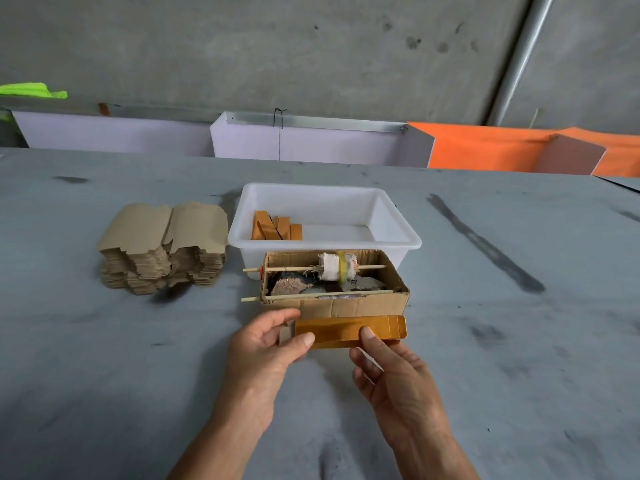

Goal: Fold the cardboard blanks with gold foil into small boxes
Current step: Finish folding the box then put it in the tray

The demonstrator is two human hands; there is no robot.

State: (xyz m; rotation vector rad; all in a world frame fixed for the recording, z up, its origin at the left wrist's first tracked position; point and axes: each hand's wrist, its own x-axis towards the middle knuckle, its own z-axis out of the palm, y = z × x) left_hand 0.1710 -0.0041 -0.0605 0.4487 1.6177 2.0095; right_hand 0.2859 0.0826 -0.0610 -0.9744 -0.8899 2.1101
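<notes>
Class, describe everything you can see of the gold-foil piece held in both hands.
The gold-foil blank is a long, flat, shiny gold strip of card, lying level just before the open cardboard box. Its right end is rounded with a dotted crease; plain grey-brown card shows at its left end. The left hand pinches the left end, and the right hand grips the lower edge.

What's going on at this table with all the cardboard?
A person is folding a gold-foil blank, held in both hands: left hand at one end, right hand near the middle. A stack of flat blanks waits on the left. A white tub behind holds a few folded gold pieces. Between sits an open cardboard box.
</notes>
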